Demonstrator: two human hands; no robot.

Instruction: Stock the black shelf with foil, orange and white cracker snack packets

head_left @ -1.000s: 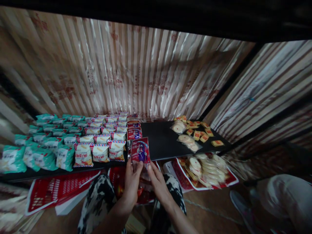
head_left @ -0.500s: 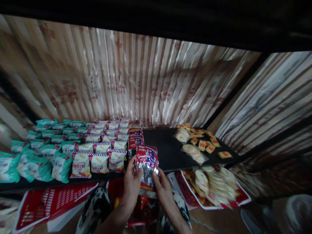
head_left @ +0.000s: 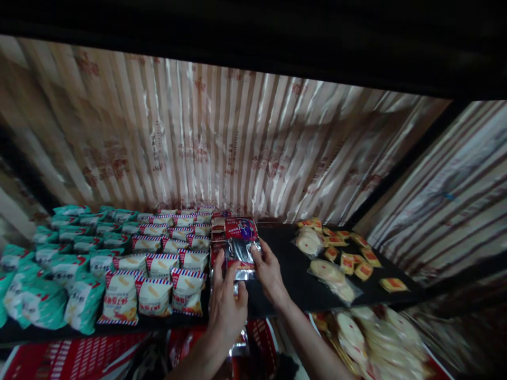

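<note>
My right hand grips the right edge of a red, purple and silver snack packet, thumb in front. The packet is over the black shelf, beside a column of similar red packets that it partly covers. My left hand is just below and left of it, fingers apart, fingertips close to the lower left of the packet and the front of that column. Whether they touch is hard to tell. White snack bags with striped edges stand left of my left hand.
Teal snack bags fill the shelf's left end. Flat round pale packs and small yellow packets lie on the right of the black shelf. Below are red baskets and a heap of pale packs. A dark beam crosses overhead.
The packet has gone from in front of the shelf to above it, next to the red column. My left hand has come off it and spread its fingers; the right still holds on.
</note>
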